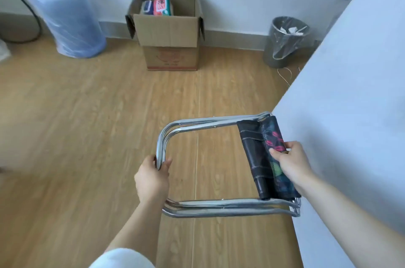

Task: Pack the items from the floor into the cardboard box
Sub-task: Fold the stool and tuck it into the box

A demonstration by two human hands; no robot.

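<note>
Folded stool (219,204) (both hands gripping)

Stool (219,204): silver frame; seat black with red and green print. Box (168,33): brown, red print on front; red, teal and blue packs (161,5) inside. Bottle (65,17): blue. Bin (285,42): grey. Floor (87,114): light wood grain.

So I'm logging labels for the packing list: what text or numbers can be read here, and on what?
None can be read.
Cardboard box front: red printed emblem and stripe, too blurred.
Red packet inside the box: printing too small and blurred.
Folding stool, water jug, waste bin: no text visible.
</note>
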